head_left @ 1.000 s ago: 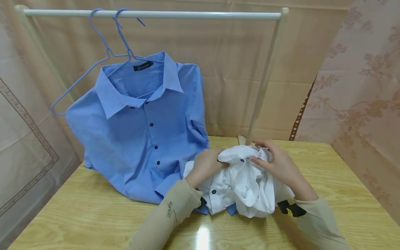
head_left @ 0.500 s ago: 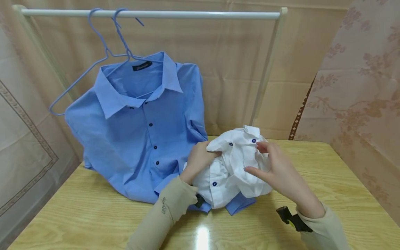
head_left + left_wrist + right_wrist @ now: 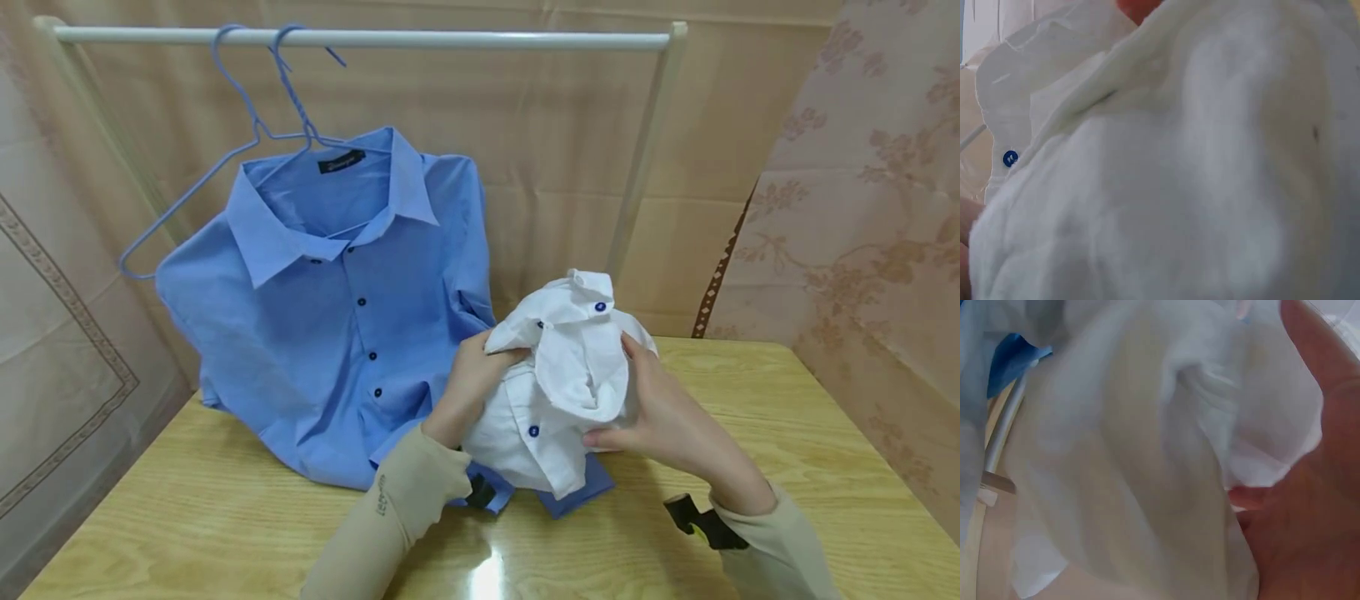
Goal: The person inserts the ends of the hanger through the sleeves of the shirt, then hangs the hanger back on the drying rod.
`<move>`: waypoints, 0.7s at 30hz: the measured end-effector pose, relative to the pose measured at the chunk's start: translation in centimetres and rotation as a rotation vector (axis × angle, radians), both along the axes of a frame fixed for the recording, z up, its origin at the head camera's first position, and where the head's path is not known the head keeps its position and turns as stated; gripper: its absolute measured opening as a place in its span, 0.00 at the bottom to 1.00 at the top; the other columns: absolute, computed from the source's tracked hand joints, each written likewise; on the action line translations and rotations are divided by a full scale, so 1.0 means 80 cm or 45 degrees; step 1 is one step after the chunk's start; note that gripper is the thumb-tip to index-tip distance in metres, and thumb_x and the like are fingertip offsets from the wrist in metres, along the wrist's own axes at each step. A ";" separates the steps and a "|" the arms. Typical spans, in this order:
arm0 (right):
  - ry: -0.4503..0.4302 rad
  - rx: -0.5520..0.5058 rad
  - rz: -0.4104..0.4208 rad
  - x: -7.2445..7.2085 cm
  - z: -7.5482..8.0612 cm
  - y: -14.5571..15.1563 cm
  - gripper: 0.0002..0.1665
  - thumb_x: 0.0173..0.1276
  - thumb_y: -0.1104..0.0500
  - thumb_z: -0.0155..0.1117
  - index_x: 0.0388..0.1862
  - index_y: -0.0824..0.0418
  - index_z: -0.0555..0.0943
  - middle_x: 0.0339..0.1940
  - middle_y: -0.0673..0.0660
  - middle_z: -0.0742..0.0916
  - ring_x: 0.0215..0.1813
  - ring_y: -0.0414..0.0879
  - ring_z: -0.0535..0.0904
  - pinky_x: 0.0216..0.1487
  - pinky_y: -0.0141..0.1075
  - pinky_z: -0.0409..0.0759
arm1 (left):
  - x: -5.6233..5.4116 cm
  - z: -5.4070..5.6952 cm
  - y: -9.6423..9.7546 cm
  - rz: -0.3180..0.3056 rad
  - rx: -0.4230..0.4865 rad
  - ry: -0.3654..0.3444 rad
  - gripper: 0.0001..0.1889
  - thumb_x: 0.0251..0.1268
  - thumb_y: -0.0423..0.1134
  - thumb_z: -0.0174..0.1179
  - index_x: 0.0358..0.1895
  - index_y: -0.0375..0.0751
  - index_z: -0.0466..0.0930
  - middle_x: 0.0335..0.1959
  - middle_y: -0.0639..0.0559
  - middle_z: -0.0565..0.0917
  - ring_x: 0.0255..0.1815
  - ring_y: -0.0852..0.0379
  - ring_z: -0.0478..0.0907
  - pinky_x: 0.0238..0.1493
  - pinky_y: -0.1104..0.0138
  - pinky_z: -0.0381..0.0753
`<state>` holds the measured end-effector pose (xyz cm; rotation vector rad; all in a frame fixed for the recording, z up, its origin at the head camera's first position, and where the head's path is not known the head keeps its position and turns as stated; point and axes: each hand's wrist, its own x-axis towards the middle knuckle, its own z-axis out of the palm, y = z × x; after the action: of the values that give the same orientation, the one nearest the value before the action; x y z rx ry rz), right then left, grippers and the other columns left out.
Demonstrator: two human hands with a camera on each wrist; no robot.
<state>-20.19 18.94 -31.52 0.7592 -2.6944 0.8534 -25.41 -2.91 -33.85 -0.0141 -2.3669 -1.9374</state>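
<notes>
A bunched white shirt [image 3: 577, 367] with dark blue buttons is held up above the wooden table, right of the blue shirt. My left hand [image 3: 474, 379] grips its left edge, the fingertips hidden under the cloth. On the right side my right hand [image 3: 671, 417] has its thumb in front of the bundle and its fingers behind it, holding the cloth. White fabric [image 3: 1147, 206] fills most of the left wrist view, with one blue button [image 3: 1010, 159] at its left. In the right wrist view, my palm [image 3: 1310, 531] lies beside the hanging folds.
A blue shirt [image 3: 300, 333] hangs slumped on a blue wire hanger [image 3: 288, 92], its hem and sleeve on the table. A second blue hanger [image 3: 187, 204] hangs from the white rail [image 3: 450, 39]. Blue cloth [image 3: 577, 492] lies beneath the white shirt on the table [image 3: 787, 433].
The white shirt has been lifted off the table, its collar part now higher. My right hand let go, moved back, then came round the right side of the cloth again. The left hand keeps its grip.
</notes>
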 end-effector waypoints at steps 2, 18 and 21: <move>0.019 -0.079 0.020 -0.003 -0.002 -0.002 0.71 0.33 0.43 0.79 0.69 0.64 0.48 0.59 0.64 0.70 0.59 0.57 0.67 0.57 0.53 0.65 | 0.005 0.004 0.004 -0.012 0.093 -0.029 0.16 0.48 0.41 0.67 0.44 0.47 0.82 0.42 0.53 0.83 0.40 0.56 0.77 0.43 0.64 0.76; -0.287 -0.546 -0.074 -0.007 -0.026 -0.024 0.52 0.53 0.56 0.71 0.67 0.59 0.47 0.57 0.61 0.71 0.55 0.53 0.71 0.53 0.47 0.70 | 0.049 0.002 0.014 -0.307 0.249 0.040 0.23 0.55 0.30 0.49 0.58 0.41 0.71 0.52 0.47 0.77 0.49 0.55 0.72 0.53 0.63 0.69; -0.315 -0.601 -0.078 -0.009 -0.025 -0.024 0.49 0.53 0.58 0.70 0.66 0.59 0.50 0.55 0.60 0.73 0.52 0.50 0.72 0.50 0.42 0.73 | 0.057 0.002 0.010 -0.404 0.272 0.027 0.26 0.54 0.29 0.49 0.61 0.43 0.68 0.55 0.46 0.74 0.53 0.54 0.70 0.56 0.61 0.68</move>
<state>-20.89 17.05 -33.52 0.4857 -2.5296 1.5773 -20.83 -2.14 -33.72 -0.4179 -2.2422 -2.3053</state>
